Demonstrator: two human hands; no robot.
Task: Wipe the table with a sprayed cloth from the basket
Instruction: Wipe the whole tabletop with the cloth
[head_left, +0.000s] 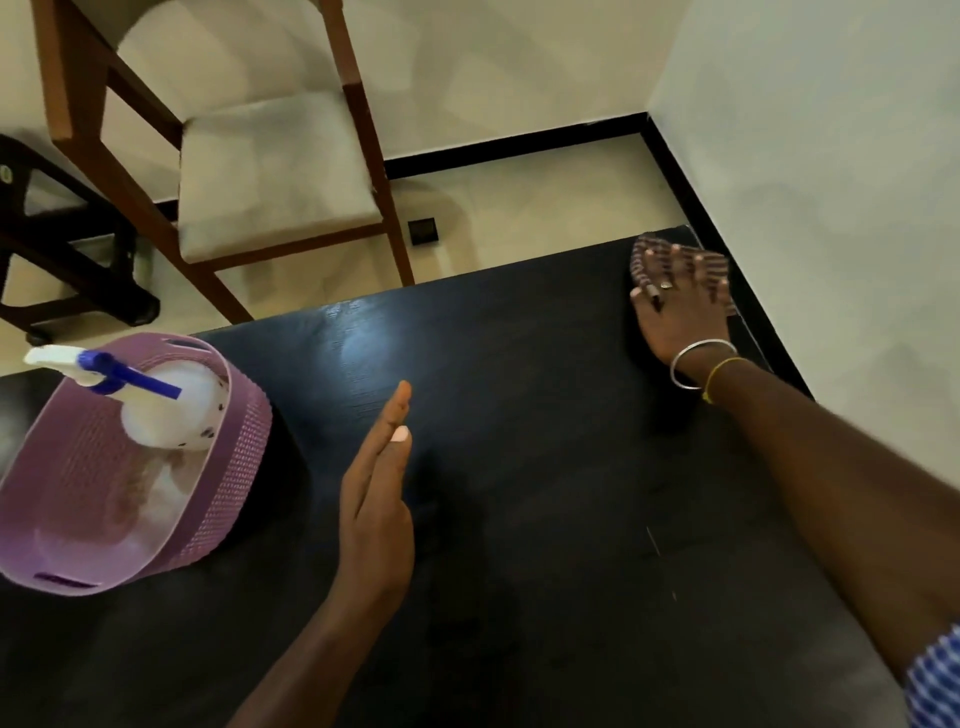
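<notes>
A dark striped cloth (644, 255) lies flat at the far right corner of the black table (519, 415). My right hand (680, 306) presses down on the cloth with fingers spread. My left hand (376, 488) hovers edge-on over the middle of the table, fingers straight and together, holding nothing. A purple basket (228, 467) stands on the table's left side. A white spray bottle (156, 410) with a blue trigger lies inside the basket, its nozzle sticking out over the far rim.
A wooden chair (270, 171) with a pale cushion stands on the floor beyond the table's far edge. A dark stool frame (67, 249) is at the far left. A white wall (831, 182) runs along the table's right edge.
</notes>
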